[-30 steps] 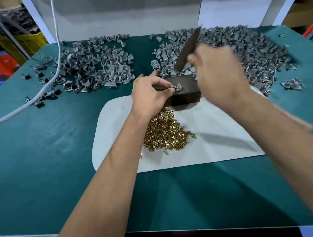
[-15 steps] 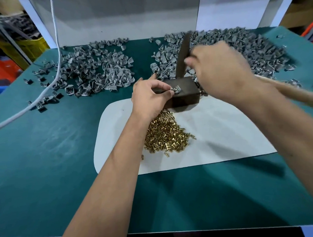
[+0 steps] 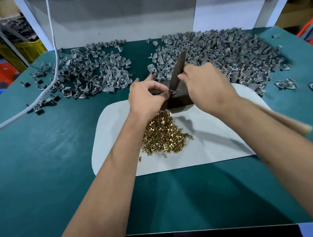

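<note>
While atop the dark block (image 3: 181, 101), grey part (image 3: 171, 91) in left hand (image 3: 147, 97).

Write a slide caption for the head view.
Left hand pinches a small grey part on a dark block while the right hand grips a hammer over it, brass rivets heaped beside.

Bare forearms (image 3: 113, 171), left hand (image 3: 147, 98), right hand (image 3: 207, 87) seemingly bare
</note>
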`<state>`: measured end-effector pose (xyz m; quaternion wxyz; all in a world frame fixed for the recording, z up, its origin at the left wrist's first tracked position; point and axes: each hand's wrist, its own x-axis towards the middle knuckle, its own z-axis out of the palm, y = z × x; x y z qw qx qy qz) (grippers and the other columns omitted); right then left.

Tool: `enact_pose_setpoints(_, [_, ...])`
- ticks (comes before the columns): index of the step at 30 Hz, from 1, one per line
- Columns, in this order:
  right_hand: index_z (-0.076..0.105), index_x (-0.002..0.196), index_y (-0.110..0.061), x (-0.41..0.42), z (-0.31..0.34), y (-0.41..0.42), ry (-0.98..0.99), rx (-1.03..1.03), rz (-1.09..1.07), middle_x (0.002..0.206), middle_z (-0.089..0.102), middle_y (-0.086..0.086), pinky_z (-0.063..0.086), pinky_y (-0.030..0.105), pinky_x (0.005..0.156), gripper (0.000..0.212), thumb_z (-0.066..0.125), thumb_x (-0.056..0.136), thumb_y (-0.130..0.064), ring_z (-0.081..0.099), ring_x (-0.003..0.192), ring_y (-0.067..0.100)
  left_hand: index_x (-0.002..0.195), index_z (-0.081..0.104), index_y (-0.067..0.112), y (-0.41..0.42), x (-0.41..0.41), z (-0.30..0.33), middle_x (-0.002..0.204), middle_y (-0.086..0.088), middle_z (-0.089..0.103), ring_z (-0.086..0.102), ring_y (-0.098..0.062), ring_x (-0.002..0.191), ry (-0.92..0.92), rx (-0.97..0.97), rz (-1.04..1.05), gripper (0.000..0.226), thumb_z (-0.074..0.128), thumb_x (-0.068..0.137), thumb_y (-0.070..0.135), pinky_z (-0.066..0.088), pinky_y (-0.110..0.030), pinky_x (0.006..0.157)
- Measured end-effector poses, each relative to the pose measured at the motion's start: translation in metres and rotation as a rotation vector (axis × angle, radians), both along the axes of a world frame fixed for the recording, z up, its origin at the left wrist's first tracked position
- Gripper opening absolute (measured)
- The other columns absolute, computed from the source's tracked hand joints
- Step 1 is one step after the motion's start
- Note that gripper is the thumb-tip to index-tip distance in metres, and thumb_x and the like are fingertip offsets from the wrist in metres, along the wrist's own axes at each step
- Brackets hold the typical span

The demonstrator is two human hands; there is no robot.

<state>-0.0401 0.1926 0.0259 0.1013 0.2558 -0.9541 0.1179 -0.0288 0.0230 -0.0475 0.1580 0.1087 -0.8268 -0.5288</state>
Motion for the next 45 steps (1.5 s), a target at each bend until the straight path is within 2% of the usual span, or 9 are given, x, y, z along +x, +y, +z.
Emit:
enact_pose_setpoints(7, [0.064, 0.093, -0.026, -0.015, 0.007, 0.037, -0.073, -0.127, -0.002, 0.081, 0.065, 0.001, 0.044, 0.035, 0.068, 0.020, 0.057, 0.101, -0.043, 0.061, 0.074, 0.027, 0.077, 0.073, 0.040, 0.008, 0.009, 0.012, 0.151, -0.003, 0.054, 0.018, -0.017, 0.156, 0.021, -0.156, 0.010, 0.021, 0.084, 0.082, 0.022, 0.007, -0.044, 0.127])
enact_pose_setpoints(10, [0.064, 0.086, -0.024, -0.020, 0.008, 0.065, -0.156, -0.140, -0.064, 0.081, 0.068, -0.001, 0.046, 0.034, 0.068, 0.019, 0.069, 0.095, -0.039, 0.062, 0.076, 0.023, 0.081, 0.075, 0.036, 0.010, 0.011, 0.013, 0.152, -0.005, 0.053, 0.019, -0.015, 0.156, 0.014, -0.117, -0.030, 0.015, 0.080, 0.085, 0.022, 0.005, -0.042, 0.127])
enact_pose_setpoints(18, [0.066, 0.076, -0.025, -0.011, -0.014, 0.080, -0.268, 0.161, -0.101, 0.084, 0.070, 0.000, 0.056, 0.038, 0.076, 0.021, 0.083, 0.080, -0.036, 0.063, 0.081, 0.025, 0.077, 0.075, 0.032, 0.014, 0.015, 0.014, 0.158, -0.004, 0.046, 0.015, -0.018, 0.156, -0.018, -0.009, -0.074, 0.019, 0.079, 0.085, 0.016, 0.004, -0.039, 0.125])
enact_pose_setpoints(22, [0.066, 0.069, -0.029, -0.017, -0.005, 0.071, -0.197, 0.057, -0.069, 0.072, 0.068, -0.010, 0.057, 0.034, 0.073, 0.022, 0.083, 0.082, -0.034, 0.065, 0.072, 0.014, 0.078, 0.077, 0.031, 0.014, 0.016, 0.014, 0.157, 0.000, 0.046, 0.014, -0.019, 0.156, -0.012, 0.028, -0.066, 0.018, 0.079, 0.085, 0.014, 0.005, -0.043, 0.124])
enact_pose_setpoints(25, [0.070, 0.090, -0.032, -0.014, 0.001, 0.049, -0.155, -0.159, 0.059, 0.078, 0.066, -0.015, 0.054, 0.029, 0.073, 0.013, 0.081, 0.084, -0.035, 0.063, 0.074, 0.004, 0.077, 0.076, 0.032, 0.014, 0.016, 0.015, 0.156, -0.002, 0.048, 0.015, -0.018, 0.155, -0.002, 0.030, -0.072, 0.020, 0.078, 0.085, 0.013, 0.005, -0.042, 0.125])
enact_pose_setpoints(28, [0.069, 0.116, -0.029, -0.009, -0.003, 0.025, -0.139, -0.123, 0.223, 0.088, 0.068, -0.011, 0.057, 0.038, 0.080, 0.032, 0.080, 0.086, -0.034, 0.064, 0.081, 0.010, 0.075, 0.074, 0.032, 0.013, 0.016, 0.017, 0.156, -0.005, 0.048, 0.018, -0.017, 0.155, 0.004, 0.004, -0.086, 0.022, 0.078, 0.085, 0.012, 0.004, -0.042, 0.126])
enact_pose_setpoints(35, [0.075, 0.105, -0.021, -0.017, -0.006, 0.011, 0.013, -0.085, 0.361, 0.096, 0.072, 0.001, 0.052, 0.045, 0.086, 0.020, 0.074, 0.090, -0.034, 0.063, 0.090, 0.021, 0.074, 0.074, 0.032, 0.008, 0.018, 0.019, 0.157, -0.004, 0.047, 0.018, -0.018, 0.155, 0.048, 0.047, -0.106, 0.023, 0.076, 0.086, 0.013, 0.009, -0.037, 0.120])
enact_pose_setpoints(41, [0.072, 0.087, -0.017, -0.028, -0.001, 0.005, 0.017, -0.085, 0.286, 0.075, 0.066, -0.004, 0.055, 0.039, 0.072, 0.045, 0.058, 0.087, -0.060, 0.060, 0.069, 0.014, 0.085, 0.072, 0.034, -0.022, 0.014, 0.016, 0.137, 0.003, 0.064, 0.035, -0.025, 0.141, 0.056, -0.202, 0.400, 0.009, 0.072, 0.091, 0.040, 0.030, -0.048, 0.115])
enact_pose_setpoints(45, [0.066, 0.076, -0.017, -0.047, -0.005, -0.001, 0.021, -0.018, 0.207, 0.066, 0.060, -0.001, 0.052, 0.038, 0.067, 0.048, 0.057, 0.091, -0.063, 0.058, 0.066, 0.022, 0.106, 0.075, 0.031, -0.061, 0.018, 0.005, 0.143, 0.003, 0.058, 0.027, -0.035, 0.142, -0.179, -0.366, 0.612, 0.020, 0.063, 0.090, 0.034, 0.029, -0.052, 0.115])
